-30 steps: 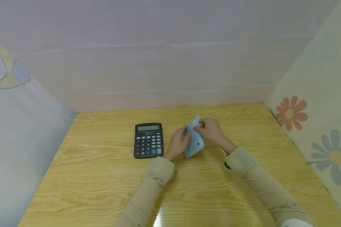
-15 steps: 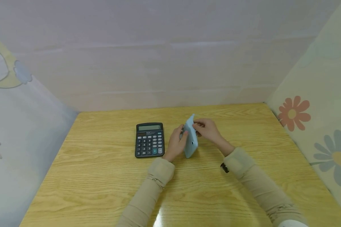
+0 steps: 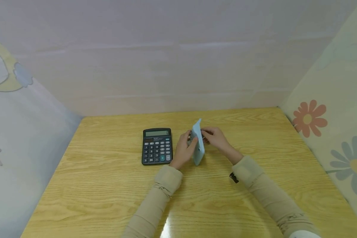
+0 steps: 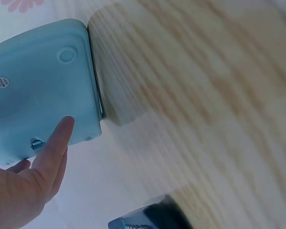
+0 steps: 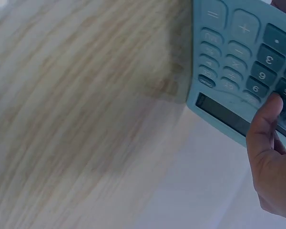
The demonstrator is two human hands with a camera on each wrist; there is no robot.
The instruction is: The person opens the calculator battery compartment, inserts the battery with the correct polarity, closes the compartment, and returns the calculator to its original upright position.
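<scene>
A light blue calculator (image 3: pixel 198 148) stands on edge, steeply tilted, between the two hands. My left hand (image 3: pixel 182 152) grips its left side; the thumb (image 4: pixel 62 131) lies across the plain back (image 4: pixel 43 86), which has round feet and a small sticker. On the keyed face (image 5: pixel 243 62), my right hand (image 3: pixel 216 137) holds the calculator near the display (image 5: pixel 224 114), with a fingertip (image 5: pixel 272 102) over the number keys. Some of the right fingers are hidden. Just left of the hands, a black calculator (image 3: pixel 157 146) lies face up.
Both calculators are over a wood-grain table (image 3: pixel 113 198). A pale wall covering (image 3: pixel 178 79) rises behind the table, and a flower-patterned panel (image 3: pixel 339 132) stands along the right. A small black item (image 3: pixel 234 178) shows by the right cuff.
The light blue calculator has turned from showing its back to nearly edge-on in the head view, and shifted slightly left. The right hand moved left with it; the black calculator stays on the table.
</scene>
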